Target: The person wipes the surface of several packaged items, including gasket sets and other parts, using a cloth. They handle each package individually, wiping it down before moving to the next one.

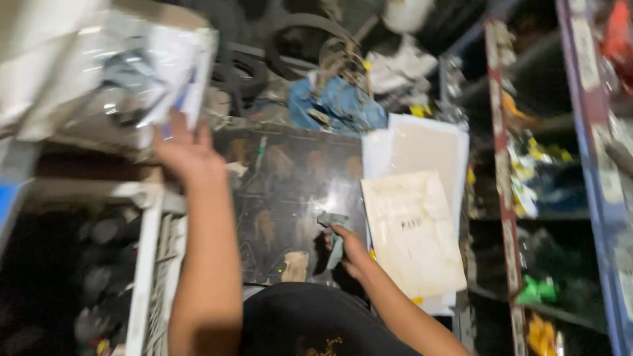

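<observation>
The left hand point(186, 150) is reaching up and away, its fingers lying against the lower edge of a clear plastic bag of white papers point(161, 72) that is sitting atop a pale stack at the upper left; whether the fingers are closing on it is impossible to tell through the blur; the right hand point(351, 250) is pinching a small crumpled grey-green scrap of cloth point(335, 232) between thumb and fingers, low over a dark glossy board with faint brown shapes point(290, 191); just beside that hand, a stained cream-coloured paper envelope point(412, 231) is lying on larger white sheets point(428, 145); beyond the board, a crumpled blue plastic bag point(339, 105) is resting among black rubber tyres point(290, 39); a red-and-blue metal shelf rack point(501, 145) is standing at the right.
</observation>
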